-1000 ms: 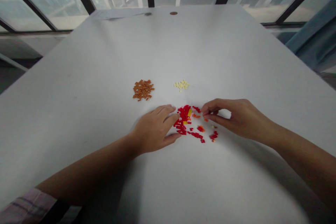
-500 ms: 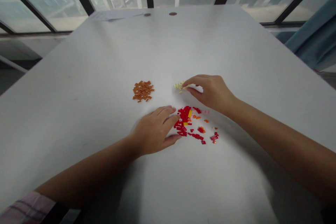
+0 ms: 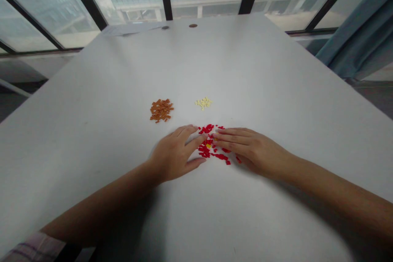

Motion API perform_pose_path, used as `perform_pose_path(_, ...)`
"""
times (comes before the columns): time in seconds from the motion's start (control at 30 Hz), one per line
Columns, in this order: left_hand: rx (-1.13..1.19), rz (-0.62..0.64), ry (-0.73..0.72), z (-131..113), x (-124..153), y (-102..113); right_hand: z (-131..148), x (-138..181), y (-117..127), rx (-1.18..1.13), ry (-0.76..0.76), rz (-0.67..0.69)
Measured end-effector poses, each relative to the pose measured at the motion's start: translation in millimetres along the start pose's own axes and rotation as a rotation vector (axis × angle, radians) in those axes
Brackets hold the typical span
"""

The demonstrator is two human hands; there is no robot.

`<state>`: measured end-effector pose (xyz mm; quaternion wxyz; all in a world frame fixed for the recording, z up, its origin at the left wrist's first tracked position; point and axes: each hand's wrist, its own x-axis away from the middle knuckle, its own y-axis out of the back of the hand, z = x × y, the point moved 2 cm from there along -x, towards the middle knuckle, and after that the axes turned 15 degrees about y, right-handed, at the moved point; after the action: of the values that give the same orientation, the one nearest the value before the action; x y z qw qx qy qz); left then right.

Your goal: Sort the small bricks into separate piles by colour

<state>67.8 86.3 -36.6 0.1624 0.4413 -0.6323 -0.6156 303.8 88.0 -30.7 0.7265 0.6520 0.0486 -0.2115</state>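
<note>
Loose red toy-brick pieces (image 3: 204, 150), with a yellow piece (image 3: 208, 146) among them, lie spread on the white table between my hands. At the pile's left side my left hand (image 3: 176, 151) rests with its fingers apart, the fingertips at the red pieces. My right hand (image 3: 253, 147) lies over the right part of the pile, its fingers stretched out and covering some pieces. Beyond the hands sit a small heap of pale yellow pieces (image 3: 203, 102) and, farther left, a heap of orange-brown pieces (image 3: 161, 110).
The white table (image 3: 233, 69) reaches to the windows. Two round grommets, one brown (image 3: 193, 25) and one grey (image 3: 165, 28), are set near its far edge, beside a white sheet (image 3: 123, 29). A blue curtain (image 3: 353, 37) hangs at the right.
My right hand has moved from the pale yellow heap down onto the right part of the red pile, fingers now straight. My left hand stays by the pile. The view has shifted slightly.
</note>
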Motion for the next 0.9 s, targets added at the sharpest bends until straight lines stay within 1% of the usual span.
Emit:
perform_pose_path(0.07,0.008,-0.002,0.006,0,0,0,3,4,2,-0.002,0.000,-0.081)
perform_pose_path(0.17,0.031,0.000,0.016,0,0,0,5,9,8,-0.027,0.016,-0.237)
perform_pose_path(0.27,0.072,0.005,0.036,-1,0,1,5,11,12,-0.029,-0.056,-0.322)
perform_pose_path(0.37,0.102,-0.012,0.043,0,0,2,3,11,13,-0.016,-0.156,-0.324)
perform_pose_path(0.47,0.088,-0.020,-0.056,1,1,3,1,11,12,-0.038,-0.191,-0.316)
perform_pose_path(0.57,0.074,0.008,-0.134,2,1,1,-1,11,10,-0.048,-0.192,-0.302)
perform_pose_path(0.73,0.071,0.031,-0.087,4,1,-2,-1,11,9,-0.023,-0.204,-0.297)
perform_pose_path(0.83,0.082,0.004,-0.082,3,1,0,-1,10,10,0.011,-0.194,-0.314)
perform_pose_path(0.9,0.089,-0.016,-0.082,3,1,1,0,11,11,0.034,-0.213,-0.324)
